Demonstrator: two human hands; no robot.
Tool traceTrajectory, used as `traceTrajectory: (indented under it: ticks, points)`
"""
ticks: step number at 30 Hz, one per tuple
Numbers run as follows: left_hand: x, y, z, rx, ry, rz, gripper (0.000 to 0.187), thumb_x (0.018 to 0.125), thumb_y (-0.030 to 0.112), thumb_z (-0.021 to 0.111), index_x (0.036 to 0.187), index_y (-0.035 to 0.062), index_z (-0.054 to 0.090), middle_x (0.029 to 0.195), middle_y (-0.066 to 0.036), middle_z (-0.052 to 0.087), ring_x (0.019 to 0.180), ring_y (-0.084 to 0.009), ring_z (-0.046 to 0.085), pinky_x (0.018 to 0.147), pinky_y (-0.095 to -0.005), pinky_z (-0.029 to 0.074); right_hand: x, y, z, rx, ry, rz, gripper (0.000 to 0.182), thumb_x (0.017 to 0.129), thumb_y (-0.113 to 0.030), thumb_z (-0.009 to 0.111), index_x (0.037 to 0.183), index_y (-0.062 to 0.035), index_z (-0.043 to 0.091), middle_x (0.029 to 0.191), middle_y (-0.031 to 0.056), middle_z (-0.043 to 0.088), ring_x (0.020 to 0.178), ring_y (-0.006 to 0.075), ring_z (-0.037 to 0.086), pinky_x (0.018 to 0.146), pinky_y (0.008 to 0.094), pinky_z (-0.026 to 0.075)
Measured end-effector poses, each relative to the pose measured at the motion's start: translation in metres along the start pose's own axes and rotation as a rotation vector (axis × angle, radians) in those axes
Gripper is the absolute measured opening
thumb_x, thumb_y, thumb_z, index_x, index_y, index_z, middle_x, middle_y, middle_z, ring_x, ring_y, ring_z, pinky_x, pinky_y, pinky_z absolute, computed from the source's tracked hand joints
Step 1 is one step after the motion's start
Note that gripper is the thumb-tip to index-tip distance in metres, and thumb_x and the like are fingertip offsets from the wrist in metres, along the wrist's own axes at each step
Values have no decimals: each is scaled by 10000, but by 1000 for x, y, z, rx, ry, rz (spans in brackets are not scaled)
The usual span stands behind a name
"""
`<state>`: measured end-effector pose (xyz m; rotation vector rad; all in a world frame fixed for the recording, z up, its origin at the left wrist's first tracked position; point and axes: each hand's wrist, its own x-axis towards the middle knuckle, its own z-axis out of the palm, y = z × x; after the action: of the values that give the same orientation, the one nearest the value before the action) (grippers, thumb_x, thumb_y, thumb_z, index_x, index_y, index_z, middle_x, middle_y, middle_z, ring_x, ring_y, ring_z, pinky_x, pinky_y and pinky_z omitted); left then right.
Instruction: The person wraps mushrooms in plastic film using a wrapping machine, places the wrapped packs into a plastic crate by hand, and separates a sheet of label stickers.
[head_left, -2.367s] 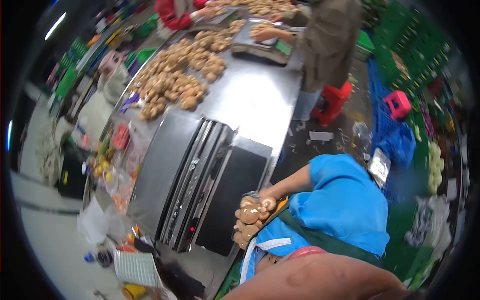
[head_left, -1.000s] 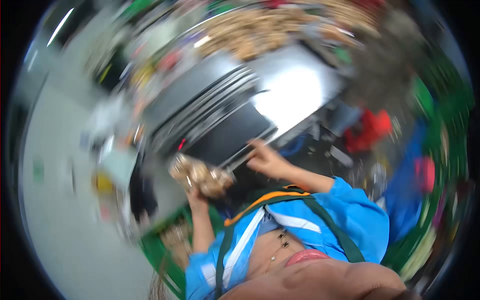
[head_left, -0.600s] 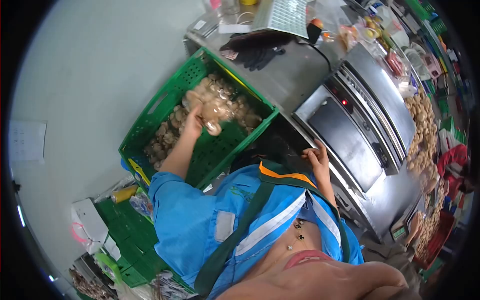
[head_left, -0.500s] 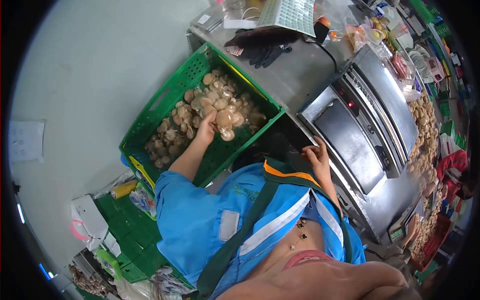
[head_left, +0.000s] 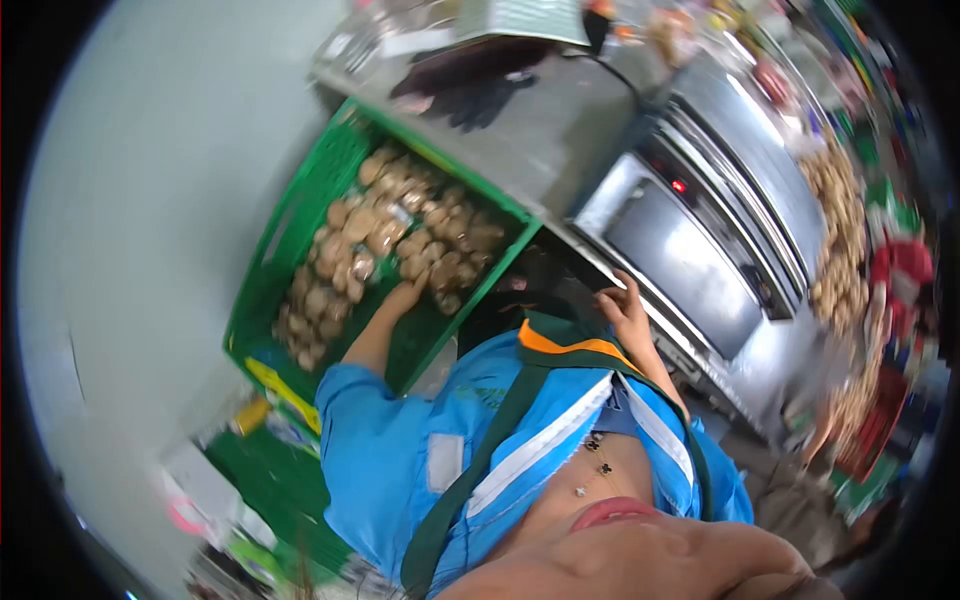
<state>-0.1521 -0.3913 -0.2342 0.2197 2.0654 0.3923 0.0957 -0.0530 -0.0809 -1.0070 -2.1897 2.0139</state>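
Note:
My left hand (head_left: 408,294) reaches down into a green plastic crate (head_left: 270,262). Its fingers are closed at the edge of a film-wrapped pack of mushrooms (head_left: 452,278), low in the crate; the fingertips are blurred and partly hidden. Other shiny packs of brown mushrooms (head_left: 345,235) fill much of the crate around it. My right hand (head_left: 628,312) is by the near edge of a metal wrapping machine (head_left: 680,270). It holds nothing; the fingers are apart, the index finger stretched out and the others loosely bent.
Dark gloves (head_left: 475,98) lie on the metal table (head_left: 550,130) beyond the crate. Loose mushrooms (head_left: 838,240) are heaped past the machine at the right, near a red crate (head_left: 878,430). Green material (head_left: 270,475) is at lower left. A person in red (head_left: 900,280) is at far right.
My left hand has lowered the mushroom pack toward the crate's near side. The view has shifted slightly and blurred. My right hand stays by the machine's edge.

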Motion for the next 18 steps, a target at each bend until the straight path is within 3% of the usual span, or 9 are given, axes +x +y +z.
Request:
traceTrajectory:
  ticks: [1, 3, 4, 5, 7, 11, 13, 17, 18]
  points:
    - [-4, 4, -12, 233, 10, 32, 708, 812, 642, 299, 1025, 40, 605, 865, -267, 596, 862, -375, 587, 790, -417, 442, 1, 8, -5, -66, 29, -19, 515, 842, -116, 545, 1284, -21, 297, 920, 125, 584, 828, 173, 586, 744, 280, 463]
    - [-31, 54, -48, 507, 182, 397, 531, 802, 538, 460, 899, 49, 641, 794, -204, 611, 783, -334, 606, 673, -448, 455, -7, -10, -15, -111, 60, -21, 472, 836, -118, 552, 1249, -14, 348, 899, 110, 595, 811, 163, 587, 736, 286, 464]
    - [-44, 96, -63, 499, 283, 500, 389, 818, 397, 546, 878, 19, 621, 719, -146, 613, 649, -243, 603, 574, -376, 456, -13, -9, -23, -43, 101, -34, 436, 836, -119, 553, 1224, -13, 382, 882, 104, 600, 804, 159, 586, 732, 288, 465]
    - [-11, 104, -59, 17, 270, 561, 256, 829, 262, 579, 804, 7, 600, 651, -50, 573, 540, -122, 518, 493, -275, 411, -17, -5, -32, 24, 144, -54, 402, 836, -120, 553, 1198, -12, 416, 866, 97, 605, 797, 155, 586, 728, 290, 465]
    - [-54, 214, -65, -300, 205, 582, 162, 845, 181, 577, 830, 21, 563, 623, 28, 518, 531, -28, 438, 466, -182, 348, -23, 4, -52, 148, 249, -139, 344, 838, -117, 548, 1157, -16, 466, 830, 91, 608, 779, 139, 583, 726, 286, 466]
    - [-80, 368, 15, -436, 175, 992, 87, 844, 102, 570, 862, 17, 583, 693, 1, 541, 597, -52, 472, 524, -206, 393, -49, 22, -125, 320, 619, -265, 280, 848, -81, 526, 1116, -5, 500, 819, 78, 610, 759, 117, 584, 698, 261, 483]
    - [-121, 447, 75, -380, -48, 1187, 73, 826, 73, 581, 872, 16, 586, 739, -17, 565, 645, -70, 524, 566, -211, 420, -74, 41, -186, 394, 800, -324, 259, 848, -70, 525, 1098, -3, 518, 823, 73, 607, 767, 119, 586, 712, 260, 499]
    - [-169, 578, 166, 132, -269, 1635, 116, 786, 60, 603, 892, 15, 589, 805, -63, 606, 728, -129, 580, 647, -245, 464, -129, 100, -323, 443, 1130, -246, 288, 850, -154, 544, 1099, -9, 529, 830, 65, 609, 749, 123, 582, 682, 252, 454]
    - [-174, 612, 188, 94, -341, 1606, 123, 791, 83, 603, 891, 12, 590, 820, -69, 611, 759, -136, 585, 674, -257, 469, -141, 105, -360, 430, 1211, -241, 297, 842, -159, 533, 1088, 7, 528, 846, 76, 619, 760, 126, 582, 667, 247, 425]
